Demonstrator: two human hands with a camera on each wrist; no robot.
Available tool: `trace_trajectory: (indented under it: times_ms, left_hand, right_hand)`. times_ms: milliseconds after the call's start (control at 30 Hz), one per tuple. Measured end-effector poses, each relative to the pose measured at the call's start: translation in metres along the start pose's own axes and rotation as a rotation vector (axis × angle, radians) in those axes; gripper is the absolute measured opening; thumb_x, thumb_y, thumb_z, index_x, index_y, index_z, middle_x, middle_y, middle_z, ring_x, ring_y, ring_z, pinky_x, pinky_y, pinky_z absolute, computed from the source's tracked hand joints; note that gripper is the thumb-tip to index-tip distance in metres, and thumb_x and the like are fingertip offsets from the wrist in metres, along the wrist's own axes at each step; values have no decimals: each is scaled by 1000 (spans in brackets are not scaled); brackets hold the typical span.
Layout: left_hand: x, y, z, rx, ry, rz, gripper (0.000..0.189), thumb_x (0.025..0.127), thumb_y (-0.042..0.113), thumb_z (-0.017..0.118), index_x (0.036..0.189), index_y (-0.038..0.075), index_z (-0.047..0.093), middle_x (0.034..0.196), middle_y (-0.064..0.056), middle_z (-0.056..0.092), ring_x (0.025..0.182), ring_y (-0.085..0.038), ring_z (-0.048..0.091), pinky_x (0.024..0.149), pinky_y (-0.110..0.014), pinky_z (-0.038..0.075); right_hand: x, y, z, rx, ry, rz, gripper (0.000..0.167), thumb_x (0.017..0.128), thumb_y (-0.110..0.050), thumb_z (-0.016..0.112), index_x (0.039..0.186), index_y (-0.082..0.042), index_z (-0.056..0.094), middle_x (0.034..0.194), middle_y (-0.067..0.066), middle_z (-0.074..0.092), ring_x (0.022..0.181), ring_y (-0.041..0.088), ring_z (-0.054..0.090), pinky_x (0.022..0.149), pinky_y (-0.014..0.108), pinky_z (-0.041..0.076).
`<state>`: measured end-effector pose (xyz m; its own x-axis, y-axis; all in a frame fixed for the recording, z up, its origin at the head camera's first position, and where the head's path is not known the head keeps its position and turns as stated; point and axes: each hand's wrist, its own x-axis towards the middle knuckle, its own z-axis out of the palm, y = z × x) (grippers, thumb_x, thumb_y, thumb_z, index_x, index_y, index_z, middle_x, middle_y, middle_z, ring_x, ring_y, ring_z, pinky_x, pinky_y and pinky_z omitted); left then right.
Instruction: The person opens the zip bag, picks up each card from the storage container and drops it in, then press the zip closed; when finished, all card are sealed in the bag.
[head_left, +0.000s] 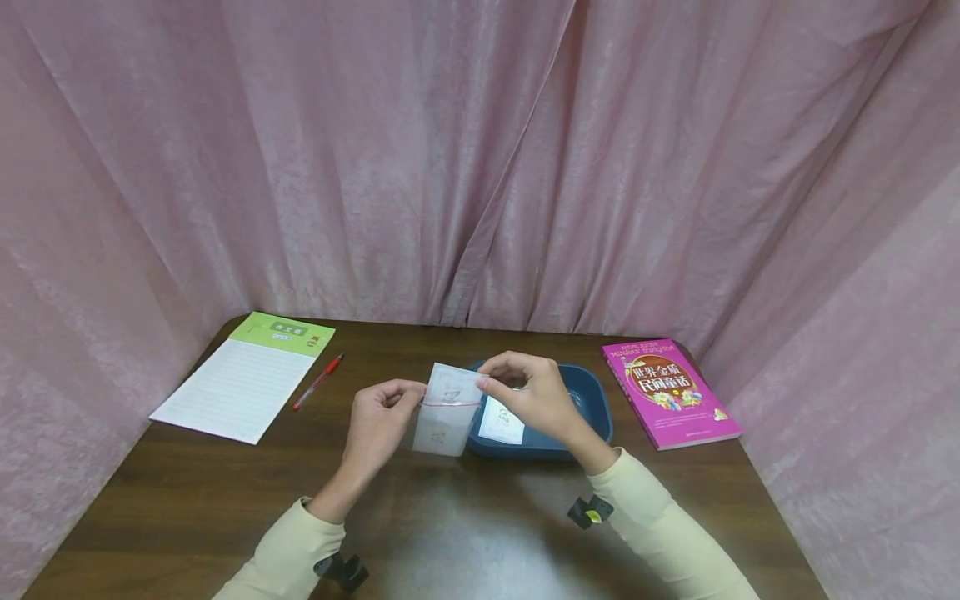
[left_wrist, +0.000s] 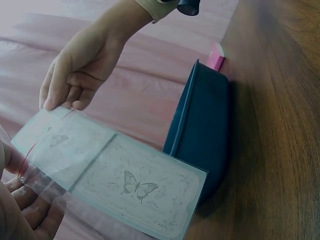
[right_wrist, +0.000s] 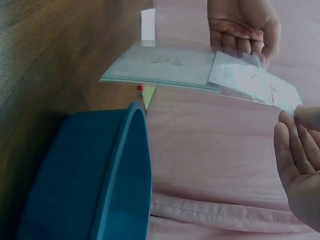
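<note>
Card (head_left: 454,382) partway inside clear bag (head_left: 441,435)
Left fingers (head_left: 402,389) pinch bag, right fingers (head_left: 517,361) pinch card; best slide it squarely.

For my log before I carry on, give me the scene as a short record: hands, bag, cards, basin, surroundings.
Left hand: pinches the clear bag near its red line
Right hand: pinches the upper card at its end
Upper card: extends across the red line, partly in the bag
Bagged cards: several stacked, butterfly print on the face
Blue basin: holds another card
Person's left: writing pad, red pen
Person's right: pink book
</note>
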<state>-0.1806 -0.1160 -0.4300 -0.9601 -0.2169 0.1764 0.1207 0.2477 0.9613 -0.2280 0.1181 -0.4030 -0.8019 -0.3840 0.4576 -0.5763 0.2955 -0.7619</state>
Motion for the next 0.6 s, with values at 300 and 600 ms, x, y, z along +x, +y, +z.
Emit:
trace_trajectory:
  times_ms: [300,600]
  left_hand:
    - [-2,3,-1,-22,2,-13,14,92,16,72,90,6,81,75,-8,73,66,-8,53,59,-25,41]
    - [0,2,-3,-37,-6,-17,15,93,16,71,91,4,81,78,-7,75,67,-8,55,58,-24,41]
  right_hand:
    - [-2,1,4,5,-37,-9,8,92,-16,77,100,-15,78,95,-2,76,81,12,71,71,36,59]
    - [-4,-10,4,-34,-87,4,9,91,-8,76,100,-7,78,93,4,76,79,15,68,69,27,56]
